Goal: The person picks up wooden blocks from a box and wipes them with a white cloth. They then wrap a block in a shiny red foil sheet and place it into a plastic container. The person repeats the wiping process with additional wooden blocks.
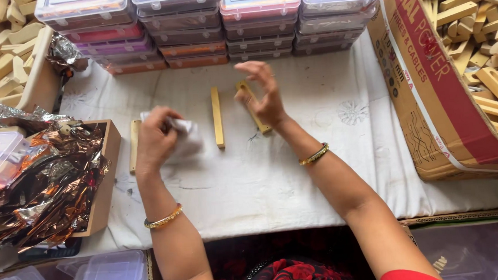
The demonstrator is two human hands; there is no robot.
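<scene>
Stacked clear plastic boxes (pixel 210 24) along table (pixel 318 176) back; red-brown carton (pixel 437 98) at right. Left hand (pixel 155 139) grip closed on white cloth (pixel 186 136); right hand (pixel 261 94) grip half open, fingertips touching a gold bar (pixel 254 109).

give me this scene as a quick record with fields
left hand: left hand grips a crumpled white cloth
right hand: right hand touches a wooden strip, fingers partly spread
between hands: second wooden strip lying on the white sheet
far left: third strip beside a wooden tray of foil
behind: stacked plastic boxes
</scene>
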